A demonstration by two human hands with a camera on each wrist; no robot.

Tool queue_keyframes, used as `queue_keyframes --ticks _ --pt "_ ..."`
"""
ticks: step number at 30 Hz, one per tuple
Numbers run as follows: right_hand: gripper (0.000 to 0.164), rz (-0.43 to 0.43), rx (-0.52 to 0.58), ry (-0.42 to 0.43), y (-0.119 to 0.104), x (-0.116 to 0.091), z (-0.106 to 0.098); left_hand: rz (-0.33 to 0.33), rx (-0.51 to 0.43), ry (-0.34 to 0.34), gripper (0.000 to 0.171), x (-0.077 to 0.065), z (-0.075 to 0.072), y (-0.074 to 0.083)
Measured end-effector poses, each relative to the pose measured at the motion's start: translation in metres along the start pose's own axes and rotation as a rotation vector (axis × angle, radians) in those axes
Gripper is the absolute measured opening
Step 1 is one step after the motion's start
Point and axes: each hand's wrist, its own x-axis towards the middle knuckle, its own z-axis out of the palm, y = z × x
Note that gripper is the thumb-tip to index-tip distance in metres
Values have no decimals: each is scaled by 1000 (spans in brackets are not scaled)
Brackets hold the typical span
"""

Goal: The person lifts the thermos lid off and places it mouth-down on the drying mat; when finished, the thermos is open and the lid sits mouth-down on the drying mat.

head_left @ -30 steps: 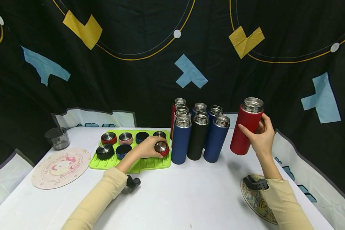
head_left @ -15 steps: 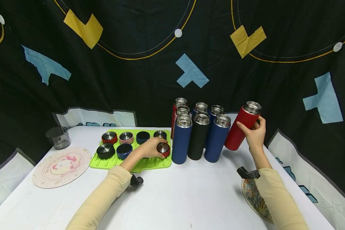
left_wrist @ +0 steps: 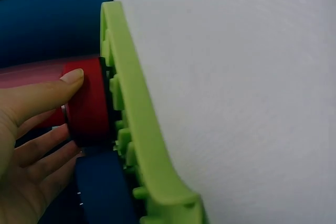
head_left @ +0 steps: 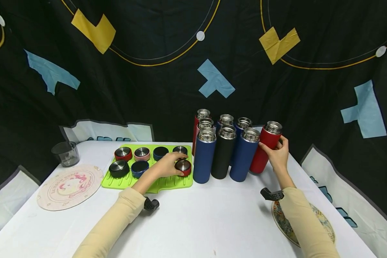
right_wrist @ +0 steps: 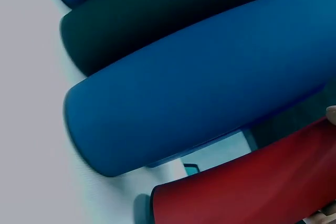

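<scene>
My left hand point(head_left: 164, 165) pinches a red bottle lid point(head_left: 183, 167) with a steel top, at the right end of the green tray point(head_left: 172, 185). In the left wrist view the thumb lies on the side of this lid, whose underside is right at the tray's ribs. My right hand point(head_left: 278, 157) grips a red, lidless steel-necked bottle point(head_left: 263, 152) from its right side, thumb toward the front. That bottle leans slightly, its base low over the table, just right of a blue bottle point(head_left: 244, 157). The right wrist view shows a narrow gap between their lower parts.
More lidless bottles, including a black one point(head_left: 223, 157) and a front blue one point(head_left: 204, 159), stand close together. Several lids, such as a black lid point(head_left: 118, 169), sit on the tray. A clear cup point(head_left: 66, 154), a pink round mat point(head_left: 69, 188) and a patterned plate point(head_left: 324, 224) lie around.
My right hand has brought the red bottle left and down beside the blue bottle; its tilt has lessened since half a second ago. My left hand has barely moved, the red lid slightly lower.
</scene>
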Motion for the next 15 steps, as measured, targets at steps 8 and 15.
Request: queue_keyframes --ticks 8,15 --pt "76 -39 -31 -25 7 -4 5 17 -37 33 63 -9 -9 6" --pt "77 -74 -52 -44 10 -7 8 33 -33 72 62 -19 -14 8"
